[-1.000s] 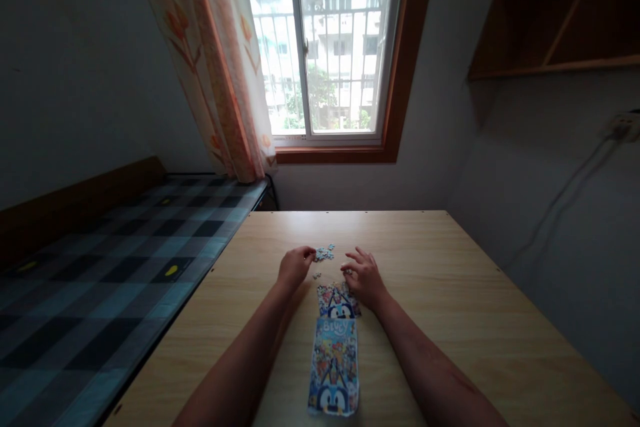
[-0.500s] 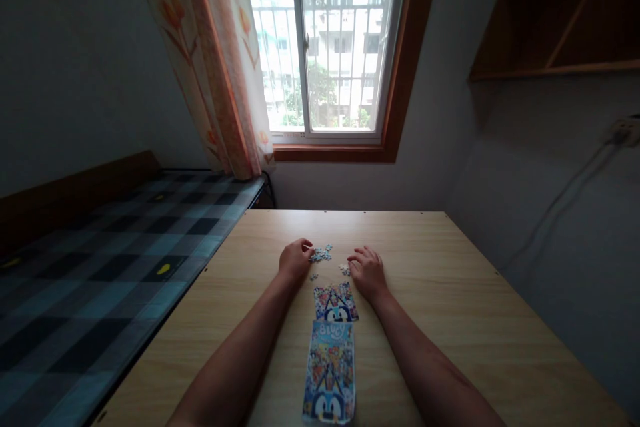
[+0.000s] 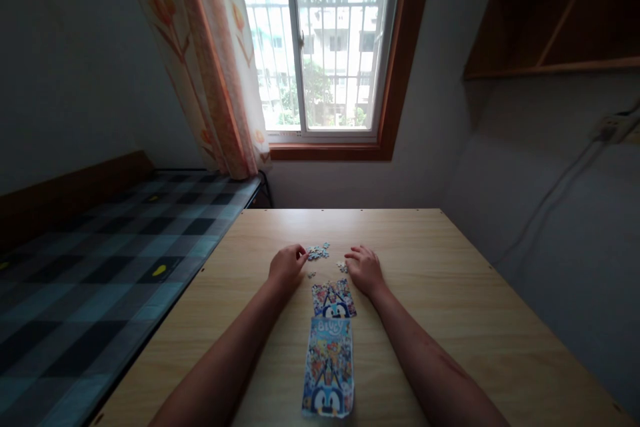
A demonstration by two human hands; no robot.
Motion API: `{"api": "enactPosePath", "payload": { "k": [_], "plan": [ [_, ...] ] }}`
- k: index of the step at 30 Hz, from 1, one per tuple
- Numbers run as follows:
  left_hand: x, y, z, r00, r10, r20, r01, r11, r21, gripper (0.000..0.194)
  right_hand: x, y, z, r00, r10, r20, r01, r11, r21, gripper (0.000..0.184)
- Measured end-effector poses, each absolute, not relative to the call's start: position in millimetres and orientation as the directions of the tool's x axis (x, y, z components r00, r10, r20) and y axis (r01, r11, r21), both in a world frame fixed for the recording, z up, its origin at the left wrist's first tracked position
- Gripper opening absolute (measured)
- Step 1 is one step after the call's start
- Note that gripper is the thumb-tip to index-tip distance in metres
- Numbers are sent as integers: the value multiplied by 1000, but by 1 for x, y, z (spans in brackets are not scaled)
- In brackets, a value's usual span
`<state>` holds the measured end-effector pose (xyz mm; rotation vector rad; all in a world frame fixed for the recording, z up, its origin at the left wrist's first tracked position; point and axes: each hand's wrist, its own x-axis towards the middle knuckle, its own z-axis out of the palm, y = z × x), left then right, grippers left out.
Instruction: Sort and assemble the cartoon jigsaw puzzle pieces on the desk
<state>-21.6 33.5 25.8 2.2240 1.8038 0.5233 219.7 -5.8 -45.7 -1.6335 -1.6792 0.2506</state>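
A small pile of pale blue jigsaw puzzle pieces [image 3: 319, 252] lies on the table. At its left edge is my left hand [image 3: 289, 262], thumb and fingertips pinched together; whatever is between them is too small to make out. My right hand [image 3: 365, 267] rests on the tabletop with its fingers apart, beside a few loose light puzzle pieces [image 3: 342, 267]. Nearer to me lies a partly joined puzzle [image 3: 333, 298] showing a blue cartoon dog's face. Directly below it is a printed picture sheet [image 3: 329, 363] lettered "Bluey", with the same design. A couple of stray pieces [image 3: 311, 274] sit above the joined part.
All of this is on a light wooden table [image 3: 430, 347]. A bed with a checked cover [image 3: 125, 260] runs along its left side. Behind are a window [image 3: 330, 47] and a flowered curtain [image 3: 200, 67]. A wooden shelf [image 3: 560, 27] hangs on the right wall.
My right hand has drawn back from the top of the joined puzzle to the table on its right. My left hand stays at the pile's left edge, its fingers loosening, then pinching again.
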Motion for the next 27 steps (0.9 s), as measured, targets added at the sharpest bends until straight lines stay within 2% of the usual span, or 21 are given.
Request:
{"api": "enactPosePath", "payload": {
  "k": [4, 10, 22, 27],
  "plan": [
    [-30, 18, 16, 331, 936, 120, 839, -350, 417, 16, 215, -10, -43, 24, 932, 361, 802, 198, -563, 22],
    [-28, 6, 16, 399, 913, 91, 821, -399, 409, 20, 214, -11, -42, 0, 934, 357, 828, 200, -523, 19],
    [-34, 11, 4, 410, 905, 113, 796, -416, 441, 14, 217, -10, -40, 37, 931, 364, 779, 202, -594, 13],
    [-36, 12, 5, 430, 896, 113, 777, -431, 460, 13, 219, -10, -40, 95, 915, 391, 702, 217, -678, 14]
  ]
}}
